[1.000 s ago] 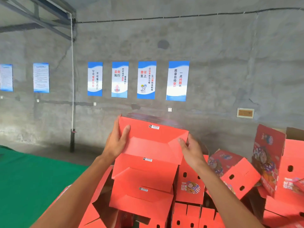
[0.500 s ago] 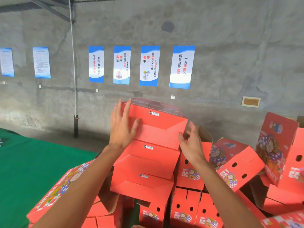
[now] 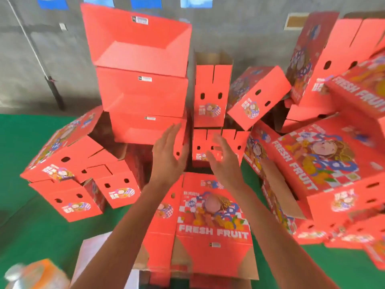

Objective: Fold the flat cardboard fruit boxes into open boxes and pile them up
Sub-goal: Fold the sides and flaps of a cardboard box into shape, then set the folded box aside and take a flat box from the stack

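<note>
1. Boxes: folded stack (image 3: 141, 80) far centre, leaning left; flat one (image 3: 208, 222) near, under both arms.
2. Left hand (image 3: 168, 155) and right hand (image 3: 224, 163) empty, fingers spread wide.
3. Could topple if bumped while reaching.
4. Green mat (image 3: 25, 147) underfoot, grey wall (image 3: 239, 28) far, loose boxes (image 3: 325, 163) heaped right.

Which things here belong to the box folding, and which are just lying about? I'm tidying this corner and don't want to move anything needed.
Part of the job:
- stack of folded boxes
- flat FRESH FRUIT box below the hands
- loose folded boxes around the stack
- left hand and right hand, both empty

Just lying about:
- wall posters
- orange packet, blurred
</note>
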`<move>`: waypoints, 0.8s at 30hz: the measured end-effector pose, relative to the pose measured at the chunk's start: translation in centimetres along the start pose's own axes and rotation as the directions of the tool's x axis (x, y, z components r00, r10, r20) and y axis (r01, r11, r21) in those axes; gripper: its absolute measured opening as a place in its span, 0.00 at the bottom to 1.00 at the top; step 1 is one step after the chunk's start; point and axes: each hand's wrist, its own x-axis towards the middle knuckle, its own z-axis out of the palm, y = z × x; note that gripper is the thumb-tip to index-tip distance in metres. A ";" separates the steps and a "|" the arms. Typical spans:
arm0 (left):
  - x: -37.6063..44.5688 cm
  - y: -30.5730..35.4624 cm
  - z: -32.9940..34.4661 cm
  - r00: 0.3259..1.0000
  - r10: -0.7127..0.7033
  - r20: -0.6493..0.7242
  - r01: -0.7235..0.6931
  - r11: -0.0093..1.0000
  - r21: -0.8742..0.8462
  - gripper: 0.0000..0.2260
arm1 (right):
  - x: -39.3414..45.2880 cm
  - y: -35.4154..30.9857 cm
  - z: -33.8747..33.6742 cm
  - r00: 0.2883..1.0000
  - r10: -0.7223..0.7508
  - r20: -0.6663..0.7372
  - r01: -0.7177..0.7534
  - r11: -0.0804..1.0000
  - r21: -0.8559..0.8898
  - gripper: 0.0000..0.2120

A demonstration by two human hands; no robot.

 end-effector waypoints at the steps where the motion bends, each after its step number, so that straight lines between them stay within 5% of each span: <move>1: -2.0 -0.4 0.6 0.998 -0.046 0.049 0.045 0.999 0.011 0.25 | -1.9 1.4 0.1 0.999 0.041 0.018 -0.041 0.999 -0.015 0.27; 5: -10.7 -3.3 2.3 0.940 -0.267 0.214 0.242 0.961 0.138 0.26 | -9.8 7.1 -0.3 0.976 0.202 0.084 -0.195 0.977 -0.086 0.26; 8: -17.3 -5.3 3.0 0.810 -0.493 0.317 0.404 0.862 0.308 0.31 | -15.3 11.0 -0.4 0.944 0.284 0.168 -0.239 0.940 -0.245 0.26; 12: -24.2 -7.0 3.0 0.654 -0.674 0.343 0.389 0.689 0.612 0.44 | -20.6 14.6 -0.4 0.852 0.421 0.310 -0.179 0.792 -0.583 0.26; 17: -27.2 -6.2 1.8 0.715 -0.673 0.191 0.423 0.633 0.648 0.45 | -24.4 14.9 -1.1 0.860 0.450 0.242 -0.222 0.755 -0.617 0.25; 20: -27.4 -6.2 1.4 0.636 -0.736 0.230 0.426 0.584 0.690 0.45 | -26.1 15.0 -1.4 0.843 0.506 0.182 -0.295 0.718 -0.630 0.30; 24: -26.6 -4.7 1.4 0.746 -0.584 0.321 0.236 0.682 0.692 0.40 | -26.2 14.4 -0.8 0.820 0.566 0.085 -0.466 0.746 -0.475 0.35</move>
